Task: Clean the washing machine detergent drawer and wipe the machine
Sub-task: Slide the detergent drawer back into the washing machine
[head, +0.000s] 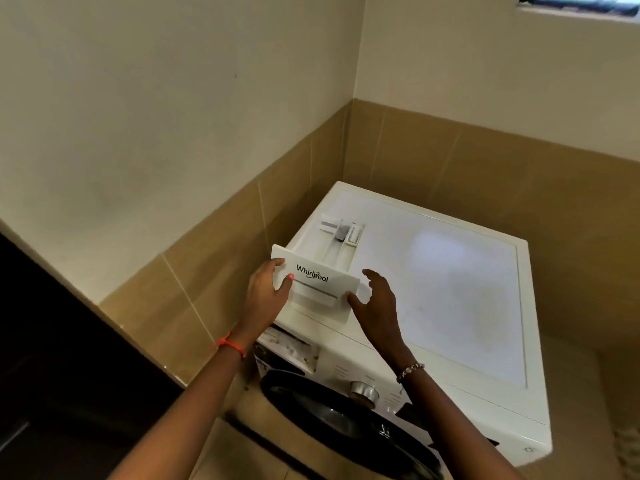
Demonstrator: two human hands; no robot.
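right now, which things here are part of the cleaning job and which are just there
In the job:
detergent drawer, held by left hand and right hand
washing machine
open drawer slot

Just there:
dark cabinet
window
tiled wall

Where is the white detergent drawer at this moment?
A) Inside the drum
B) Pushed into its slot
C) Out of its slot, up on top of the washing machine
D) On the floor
C: the drawer lies on top of the washing machine, the left hand gripping its front panel, while its slot gapes empty below.
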